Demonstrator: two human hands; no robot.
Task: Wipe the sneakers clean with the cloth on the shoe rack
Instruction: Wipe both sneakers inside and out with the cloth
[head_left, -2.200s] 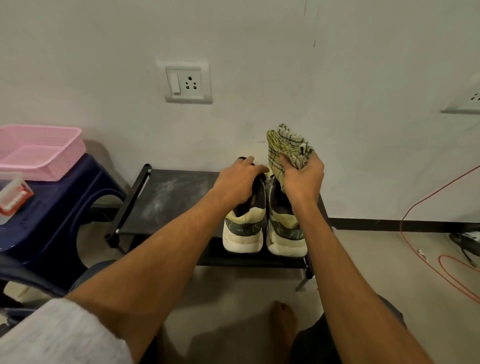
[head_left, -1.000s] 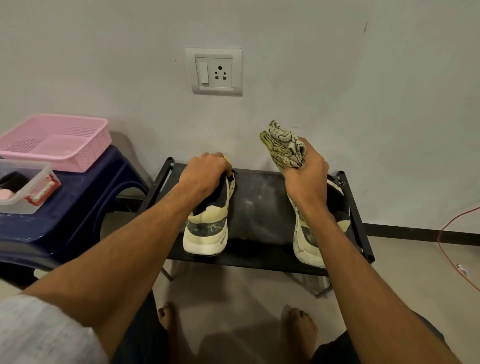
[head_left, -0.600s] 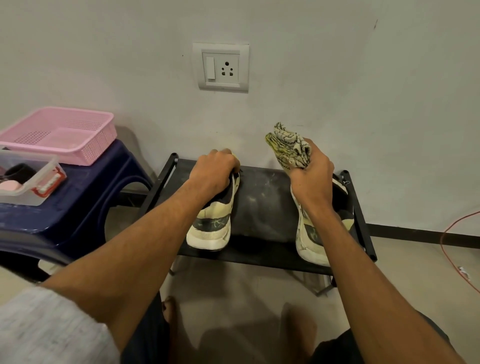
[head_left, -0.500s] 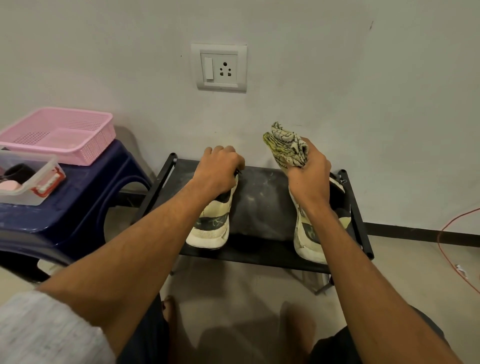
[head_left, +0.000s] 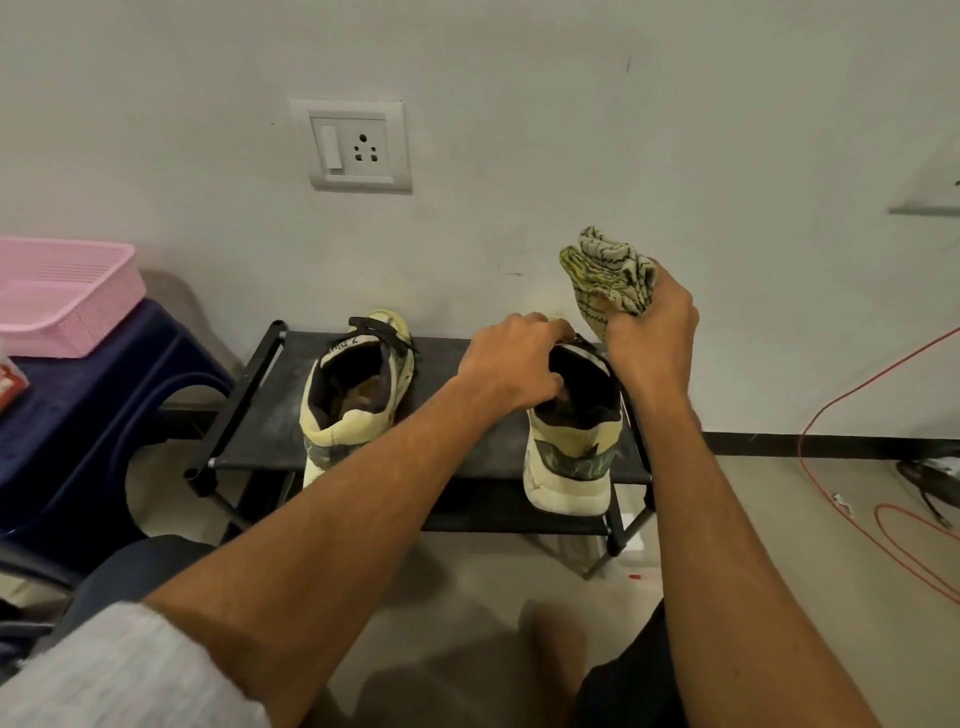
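Two cream sneakers with dark collars stand heel-toward-me on the black shoe rack (head_left: 260, 415). The left sneaker (head_left: 353, 395) stands free, untouched. My left hand (head_left: 514, 364) reaches across to the right sneaker (head_left: 571, 452), its fingers curled over the tongue and collar and gripping them. My right hand (head_left: 649, 343) is just right of that shoe's opening and grips a bunched yellow-green patterned cloth (head_left: 610, 273), which sticks up above the fist, off the shoe.
A dark blue stool (head_left: 104, 395) at the left carries a pink basket (head_left: 62, 296). A wall socket (head_left: 358, 145) is above the rack. An orange cable (head_left: 831, 415) and a dark object lie on the floor at the right.
My left hand let go of the left sneaker and crossed over to grip the right sneaker's collar. My right hand with the cloth stayed beside that shoe.
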